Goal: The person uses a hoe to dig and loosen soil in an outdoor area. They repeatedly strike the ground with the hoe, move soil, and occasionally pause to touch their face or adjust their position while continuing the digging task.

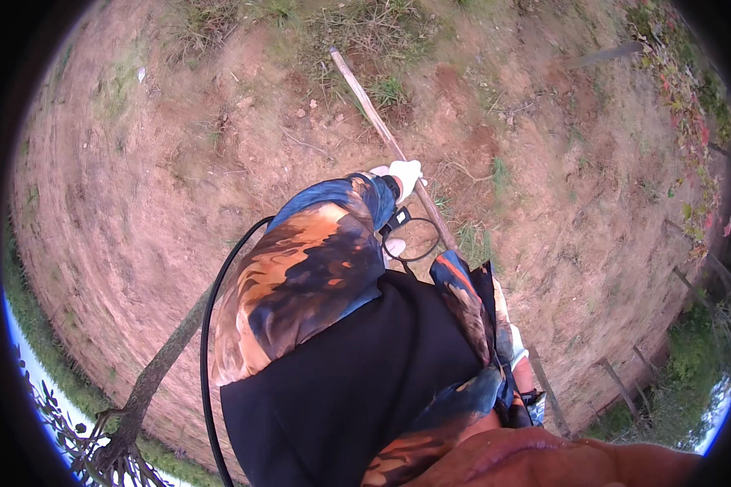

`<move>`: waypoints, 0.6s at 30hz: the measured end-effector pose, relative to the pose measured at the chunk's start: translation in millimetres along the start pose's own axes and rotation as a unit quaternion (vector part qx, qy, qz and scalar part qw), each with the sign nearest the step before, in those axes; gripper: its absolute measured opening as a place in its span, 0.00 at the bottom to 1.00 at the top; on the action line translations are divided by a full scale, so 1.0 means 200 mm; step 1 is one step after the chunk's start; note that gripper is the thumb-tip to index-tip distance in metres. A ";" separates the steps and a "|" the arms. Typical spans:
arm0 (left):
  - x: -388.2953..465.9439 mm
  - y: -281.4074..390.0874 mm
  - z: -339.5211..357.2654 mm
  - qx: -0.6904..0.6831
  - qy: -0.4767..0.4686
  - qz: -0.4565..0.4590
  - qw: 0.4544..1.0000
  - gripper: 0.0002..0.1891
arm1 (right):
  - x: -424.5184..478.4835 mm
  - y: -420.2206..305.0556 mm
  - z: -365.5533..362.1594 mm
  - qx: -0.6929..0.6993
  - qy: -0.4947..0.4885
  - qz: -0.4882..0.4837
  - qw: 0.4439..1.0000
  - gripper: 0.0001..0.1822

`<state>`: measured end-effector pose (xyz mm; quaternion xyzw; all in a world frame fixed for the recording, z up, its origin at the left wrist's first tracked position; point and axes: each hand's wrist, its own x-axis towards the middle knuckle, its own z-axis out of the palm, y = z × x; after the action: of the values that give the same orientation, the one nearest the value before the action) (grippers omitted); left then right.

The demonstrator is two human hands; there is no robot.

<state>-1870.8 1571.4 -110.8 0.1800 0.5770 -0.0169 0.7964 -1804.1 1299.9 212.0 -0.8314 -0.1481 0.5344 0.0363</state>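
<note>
A long wooden pole [370,112] slants from the grass at the top of the view down toward my body. My left hand [406,177], in a white glove, is closed around its middle. The pole's lower stretch disappears behind my patterned open shirt. My right hand [517,346], also in white, shows partly beyond the shirt at the lower right, in line with the pole; its fingers and any hold are hidden. A black cable loop [437,243] with a small clip hangs between the pole and my black top. The pole's far end looks dark and narrow.
Bare reddish soil [140,182] with grass tufts [388,90] surrounds me. A tree trunk [158,368] stands at the lower left. Wooden posts [618,383] and green brush line the lower right, with red-leaved plants [703,134] along the right edge. A blurred stick-like piece [609,55] is upper right.
</note>
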 end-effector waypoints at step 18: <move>0.03 0.54 0.12 -0.020 -0.042 0.178 0.983 0.09 | 0.57 -0.22 0.21 0.050 0.083 -0.167 0.981 0.16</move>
<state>-1822.0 1665.5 -81.8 0.2630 0.5020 0.1288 0.8137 -1806.4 1369.5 103.6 -0.8337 -0.2548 0.4562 0.1788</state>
